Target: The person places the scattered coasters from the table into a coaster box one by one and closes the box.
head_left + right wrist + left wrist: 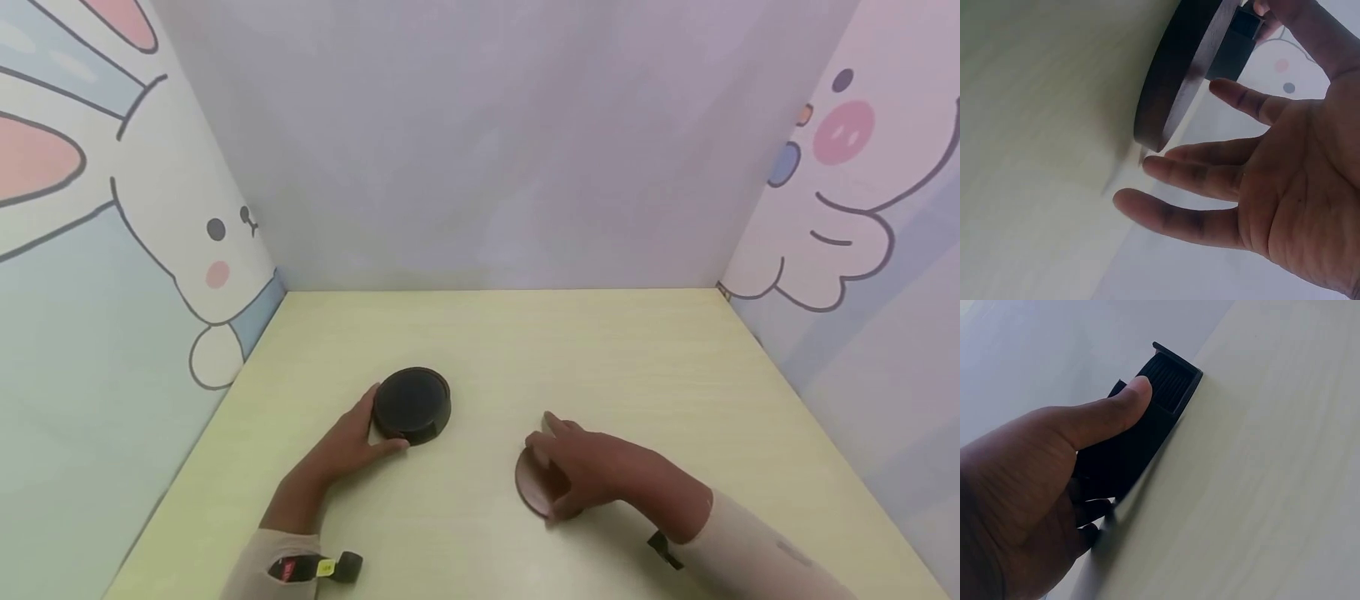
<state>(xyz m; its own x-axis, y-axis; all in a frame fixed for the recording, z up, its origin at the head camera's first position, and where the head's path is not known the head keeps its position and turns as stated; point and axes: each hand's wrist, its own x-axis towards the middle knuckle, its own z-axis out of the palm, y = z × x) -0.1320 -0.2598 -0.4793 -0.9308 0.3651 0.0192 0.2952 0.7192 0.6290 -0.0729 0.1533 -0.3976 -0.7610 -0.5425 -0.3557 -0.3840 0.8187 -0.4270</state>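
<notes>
A round black holder (412, 402) sits on the tabletop left of centre. My left hand (348, 446) grips its left side, fingers around the wall and thumb at the near edge. In the left wrist view, that thumb lies beside a notch in the holder (1119, 444), where dark ribs show. A flat, round brown coaster (534, 487) is partly hidden under my right hand (588, 465). There the thumb reaches the near rim and a fingertip the far one. Seen from the right wrist, the fingers (1197, 222) are spread and nearly straight beside the dark-edged coaster (1175, 81).
The pale wooden table (637, 358) spreads under both hands. A grey wall (495, 167) rises at its back. Side walls with a cartoon rabbit (172, 183) and a pink-cheeked cartoon animal (892, 150) flank it.
</notes>
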